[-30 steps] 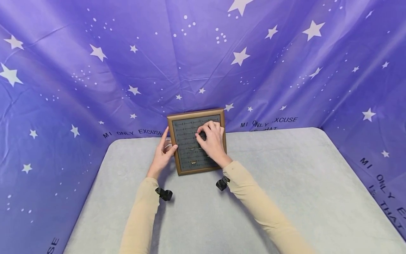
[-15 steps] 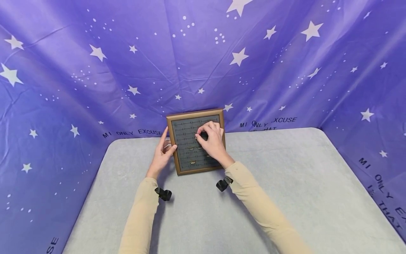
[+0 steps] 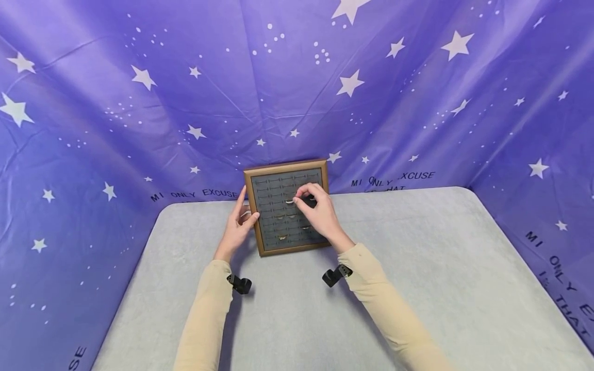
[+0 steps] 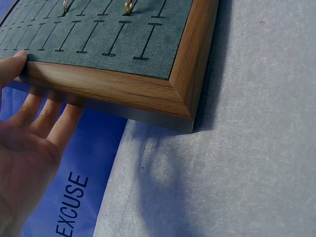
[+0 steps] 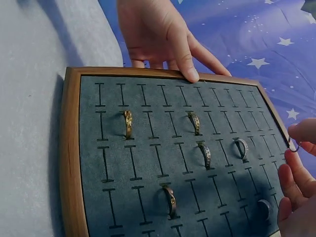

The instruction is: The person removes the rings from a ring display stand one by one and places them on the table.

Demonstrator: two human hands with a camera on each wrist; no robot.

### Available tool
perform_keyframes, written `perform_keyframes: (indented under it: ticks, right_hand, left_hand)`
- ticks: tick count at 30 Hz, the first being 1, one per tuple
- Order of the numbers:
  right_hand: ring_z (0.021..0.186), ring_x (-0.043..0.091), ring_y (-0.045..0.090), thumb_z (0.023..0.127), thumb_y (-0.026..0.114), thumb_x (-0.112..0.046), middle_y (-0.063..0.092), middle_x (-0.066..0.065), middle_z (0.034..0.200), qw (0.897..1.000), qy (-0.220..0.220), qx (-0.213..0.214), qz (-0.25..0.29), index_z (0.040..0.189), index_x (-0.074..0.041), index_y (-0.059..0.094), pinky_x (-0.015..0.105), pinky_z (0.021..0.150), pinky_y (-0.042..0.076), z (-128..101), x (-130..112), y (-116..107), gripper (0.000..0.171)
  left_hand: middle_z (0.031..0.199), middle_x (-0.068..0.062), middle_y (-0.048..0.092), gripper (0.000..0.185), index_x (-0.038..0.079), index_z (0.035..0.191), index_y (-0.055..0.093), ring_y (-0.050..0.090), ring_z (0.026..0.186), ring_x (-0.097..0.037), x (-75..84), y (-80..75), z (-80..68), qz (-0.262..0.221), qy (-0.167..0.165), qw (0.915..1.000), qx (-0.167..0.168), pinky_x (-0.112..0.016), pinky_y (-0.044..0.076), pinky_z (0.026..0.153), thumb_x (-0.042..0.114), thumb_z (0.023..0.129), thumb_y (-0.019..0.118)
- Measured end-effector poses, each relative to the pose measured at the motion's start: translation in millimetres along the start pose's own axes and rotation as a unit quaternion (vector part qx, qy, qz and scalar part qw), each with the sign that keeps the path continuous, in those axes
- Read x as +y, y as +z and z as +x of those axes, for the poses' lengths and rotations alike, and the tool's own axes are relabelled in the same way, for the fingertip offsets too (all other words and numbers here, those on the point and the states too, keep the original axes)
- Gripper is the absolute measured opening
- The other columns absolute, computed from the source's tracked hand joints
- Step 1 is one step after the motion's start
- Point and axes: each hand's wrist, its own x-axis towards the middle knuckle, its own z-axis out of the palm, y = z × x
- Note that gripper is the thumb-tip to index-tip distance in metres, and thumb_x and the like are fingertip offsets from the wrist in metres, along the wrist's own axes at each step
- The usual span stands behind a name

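Note:
A wood-framed ring display tray (image 3: 276,181) leans tilted against the curtain, its grey padded face cut with rows of slots. My left hand (image 3: 236,229) holds its left side, thumb on the front of the frame and fingers behind. Over the tray's right half, my right hand (image 3: 320,212) pinches a thin ring (image 5: 294,146) between thumb and forefinger. Just left of those fingertips, a silver ring (image 3: 290,201) sits in a slot. Several more rings stand in slots, among them a gold ring (image 5: 128,124) and a twisted ring (image 5: 170,202).
The tray's lower edge stands on a grey cloth-covered table (image 3: 417,268), near its back edge. A purple star-printed curtain (image 3: 223,103) hangs behind and on both sides. A black wrist camera (image 3: 240,284) is strapped to the left sleeve, another camera (image 3: 335,276) to the right.
My right hand has drawn slightly right and down from the slot, so the silver ring there now shows. The left hand and the tray have stayed put.

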Motion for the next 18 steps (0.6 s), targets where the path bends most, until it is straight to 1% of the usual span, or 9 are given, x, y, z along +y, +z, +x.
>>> perform_keyframes:
  ticks: [5,9,12,14,16,18]
  right_hand:
    - [0.090,0.024,0.058,0.087,0.069,-0.006,0.060,0.010,0.094,0.999,0.020,0.007,0.029,0.090,-0.004,0.064,0.042,0.082,0.045,-4,2,-3,0.006]
    - [0.088,0.034,0.057,0.086,0.068,0.001,0.059,0.019,0.094,0.998,0.027,0.016,0.045,0.090,0.003,0.063,0.052,0.079,0.044,-7,1,-8,0.007]
    - [0.086,0.039,0.055,0.086,0.066,0.005,0.058,0.025,0.093,0.998,0.030,0.017,0.049,0.090,0.008,0.061,0.055,0.077,0.041,-10,-11,-15,0.007]
    - [0.086,0.040,0.053,0.085,0.064,0.007,0.056,0.027,0.092,0.998,0.039,0.013,0.050,0.091,0.009,0.060,0.054,0.077,0.040,-12,-19,-21,0.007]
    - [0.085,0.038,0.052,0.085,0.063,0.006,0.056,0.028,0.092,0.997,0.050,0.012,0.050,0.090,0.009,0.060,0.049,0.075,0.040,-14,-25,-27,0.007]
    - [0.083,0.034,0.052,0.085,0.063,0.004,0.055,0.028,0.091,0.997,0.062,0.010,0.053,0.090,0.008,0.059,0.045,0.074,0.040,-17,-24,-31,0.007]
  left_hand:
    - [0.115,-0.025,0.056,0.076,0.016,0.156,0.016,0.055,0.097,-0.020,-0.3,-1.1,0.0,-0.004,0.005,1.0000,-0.002,-0.021,0.046,0.084,0.000,0.095,0.058]
    - [0.115,-0.026,0.056,0.076,0.015,0.156,0.015,0.057,0.095,-0.016,-1.2,-1.7,0.0,-0.009,0.009,0.9999,-0.003,-0.021,0.046,0.084,0.000,0.095,0.058]
    - [0.116,-0.026,0.056,0.076,0.015,0.156,0.015,0.057,0.095,-0.014,-1.5,-1.6,0.0,-0.010,0.007,0.9999,-0.003,-0.022,0.046,0.084,0.000,0.095,0.058]
    - [0.116,-0.026,0.056,0.076,0.016,0.156,0.015,0.057,0.095,-0.015,-1.3,-1.3,-0.1,-0.011,0.006,0.9999,-0.003,-0.022,0.046,0.084,0.000,0.095,0.058]
    - [0.117,-0.026,0.056,0.076,0.016,0.156,0.015,0.057,0.095,-0.015,-0.7,-0.9,-0.2,-0.009,0.003,0.9999,-0.004,-0.022,0.046,0.084,0.001,0.095,0.058]
    - [0.116,-0.026,0.056,0.077,0.016,0.156,0.015,0.057,0.095,-0.017,0.0,-0.3,-0.2,-0.009,0.003,0.9999,-0.007,-0.022,0.046,0.084,0.000,0.095,0.058]
